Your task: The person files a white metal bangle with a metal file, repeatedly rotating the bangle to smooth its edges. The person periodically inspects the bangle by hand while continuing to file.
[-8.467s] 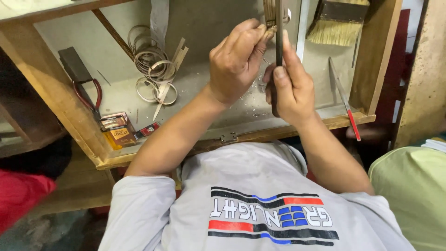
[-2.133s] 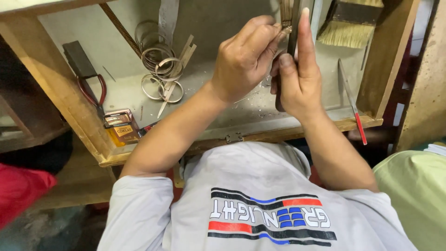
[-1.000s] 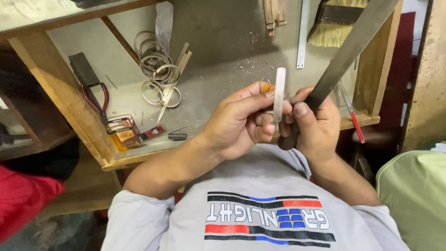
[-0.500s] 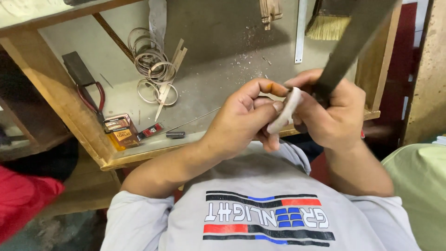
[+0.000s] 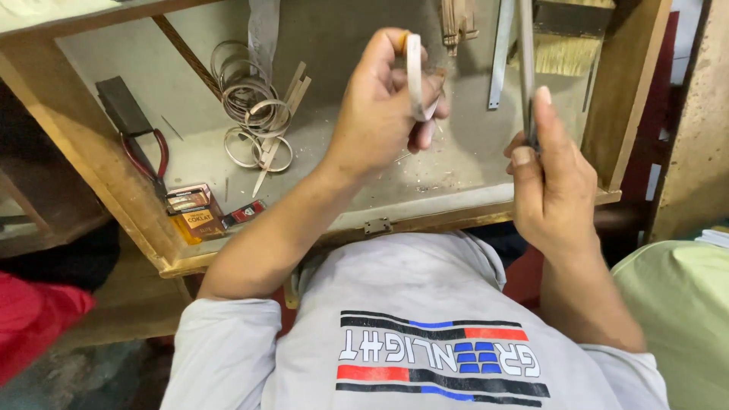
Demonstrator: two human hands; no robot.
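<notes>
Nearest me, my right hand (image 5: 553,190) is clamped on a dark flat file (image 5: 525,68), thumb pressed up its side, the blade standing nearly upright above the worktop's (image 5: 456,167) front edge toward the right. My left hand (image 5: 380,114) is held apart from it, higher and over the worktop's middle, fingers pinched shut on a pale thin ring-shaped strip (image 5: 414,76) seen edge-on. Near the worktop's front left corner I see a small orange and brown packet (image 5: 194,212) and, just beside it, a little red and black object (image 5: 243,213). Behind those lie red-handled pliers (image 5: 148,159) by a dark flat block (image 5: 125,110). Farther in, left of centre, a pile of thin rings (image 5: 247,106) with wooden slivers across it. At the far edge a metal ruler (image 5: 501,53) and a brush (image 5: 566,45).
</notes>
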